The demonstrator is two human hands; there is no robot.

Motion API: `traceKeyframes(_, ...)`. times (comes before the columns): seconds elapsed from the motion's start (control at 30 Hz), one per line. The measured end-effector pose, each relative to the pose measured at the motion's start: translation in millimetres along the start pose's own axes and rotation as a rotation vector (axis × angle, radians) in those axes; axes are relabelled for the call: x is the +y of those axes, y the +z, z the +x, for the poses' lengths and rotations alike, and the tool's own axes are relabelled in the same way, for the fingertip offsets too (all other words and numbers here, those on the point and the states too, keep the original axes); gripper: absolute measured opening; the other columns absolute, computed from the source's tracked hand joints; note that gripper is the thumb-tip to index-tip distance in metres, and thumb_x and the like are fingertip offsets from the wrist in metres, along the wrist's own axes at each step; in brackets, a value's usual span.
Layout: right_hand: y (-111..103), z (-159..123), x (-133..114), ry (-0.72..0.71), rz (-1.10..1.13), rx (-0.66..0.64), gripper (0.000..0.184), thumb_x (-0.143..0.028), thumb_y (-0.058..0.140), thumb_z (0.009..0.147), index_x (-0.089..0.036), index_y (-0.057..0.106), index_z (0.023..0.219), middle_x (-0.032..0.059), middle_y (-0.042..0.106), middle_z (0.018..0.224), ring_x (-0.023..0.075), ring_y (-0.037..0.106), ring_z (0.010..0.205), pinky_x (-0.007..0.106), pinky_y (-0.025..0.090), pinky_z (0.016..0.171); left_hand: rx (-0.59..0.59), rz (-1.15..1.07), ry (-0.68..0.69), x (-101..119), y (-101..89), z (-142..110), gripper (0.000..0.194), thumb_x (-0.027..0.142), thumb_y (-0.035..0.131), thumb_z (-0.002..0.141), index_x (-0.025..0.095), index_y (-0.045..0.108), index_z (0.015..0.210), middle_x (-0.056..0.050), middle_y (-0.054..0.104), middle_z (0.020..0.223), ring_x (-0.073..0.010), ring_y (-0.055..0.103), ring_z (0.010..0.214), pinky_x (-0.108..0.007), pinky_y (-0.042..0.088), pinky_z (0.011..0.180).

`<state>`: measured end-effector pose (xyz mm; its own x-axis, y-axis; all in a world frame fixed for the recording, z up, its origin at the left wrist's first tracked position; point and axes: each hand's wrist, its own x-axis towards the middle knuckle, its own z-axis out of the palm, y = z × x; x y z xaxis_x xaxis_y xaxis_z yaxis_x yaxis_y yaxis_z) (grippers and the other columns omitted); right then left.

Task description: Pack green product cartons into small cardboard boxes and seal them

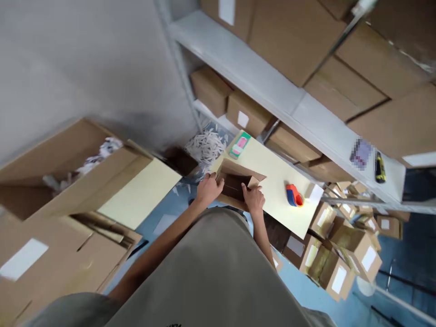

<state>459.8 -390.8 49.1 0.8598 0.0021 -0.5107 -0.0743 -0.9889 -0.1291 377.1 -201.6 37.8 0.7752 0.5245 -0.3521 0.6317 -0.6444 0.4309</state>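
A small cardboard box (235, 178) with its top flaps up sits at the near edge of a pale yellow tabletop (272, 170). My left hand (208, 188) grips the box at its left side, fingers bent over the rim. On the right side, my right hand (254, 197) is closed on the box edge, with the thumb near the opening and a small flap (254, 182) beside it. The inside looks dark, and I cannot make out anything in it. Behind the box lies a green and pink pack (240, 145). To the right rests a red and blue tape dispenser (294, 195).
Shredded paper (207, 147) is heaped beyond the table's left end. A large open carton (68, 177) stands left. Metal shelving (238, 59) with cartons runs behind; a yellow and black cutter (380, 168) lies on it. Several opened boxes (344, 250) are piled on the right.
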Motion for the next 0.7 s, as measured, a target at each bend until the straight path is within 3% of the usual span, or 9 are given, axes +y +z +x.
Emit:
traceKeyframes(0.17,52.0,-41.3,-116.0,-0.302,-0.138,0.0,0.066,-0.055,0.037,0.12,0.002,0.056,0.149,0.0366,0.081,0.119,0.0437,0.083,0.115,0.048,0.061,0.097,0.167,-0.092,-0.259,-133.2,-43.0,-40.5,0.048,0.049,0.057,0.109,0.017,0.076,0.141,-0.023,0.071,0.129,-0.0427,0.08,0.106,-0.05,0.062,0.095)
traceKeyframes(0.27,71.8,-68.3,-184.5,-0.499,-0.219,-0.076,0.063,-0.052,0.031,0.122,-0.003,0.059,0.149,0.0333,0.082,0.123,0.0408,0.083,0.116,0.045,0.059,0.098,0.275,-0.198,-0.448,-205.4,-67.9,-68.3,0.049,0.048,0.058,0.11,0.019,0.074,0.145,-0.022,0.07,0.132,-0.0423,0.079,0.108,-0.049,0.061,0.098)
traceKeyframes(0.37,85.9,-92.6,-247.7,-0.715,-0.305,-0.166,0.059,-0.047,0.028,0.124,-0.006,0.065,0.146,0.0291,0.083,0.125,0.0384,0.082,0.118,0.042,0.057,0.101,0.372,-0.293,-0.615,-265.5,-81.9,-100.7,0.044,0.047,0.059,0.109,0.019,0.076,0.137,-0.022,0.07,0.129,-0.0428,0.077,0.113,-0.05,0.06,0.101)
traceKeyframes(0.53,116.6,-106.7,-326.6,-0.992,-0.424,-0.219,0.063,-0.045,0.026,0.125,-0.012,0.08,0.126,0.0241,0.085,0.122,0.0346,0.081,0.119,0.036,0.053,0.101,0.511,-0.422,-0.803,-334.3,-78.6,-139.6,0.035,0.048,0.057,0.108,0.018,0.075,0.111,-0.021,0.074,0.115,-0.0431,0.074,0.116,-0.051,0.059,0.105)
traceKeyframes(0.7,149.6,-94.8,-364.5,-1.134,-0.429,-0.225,0.057,-0.047,0.036,0.125,-0.018,0.083,0.112,0.018,0.086,0.113,0.0317,0.081,0.111,0.031,0.05,0.09,0.548,-0.556,-0.926,-371.1,-71.3,-152.4,0.035,0.047,0.053,0.11,0.019,0.073,0.111,-0.019,0.075,0.103,-0.0415,0.075,0.111,-0.051,0.059,0.104)
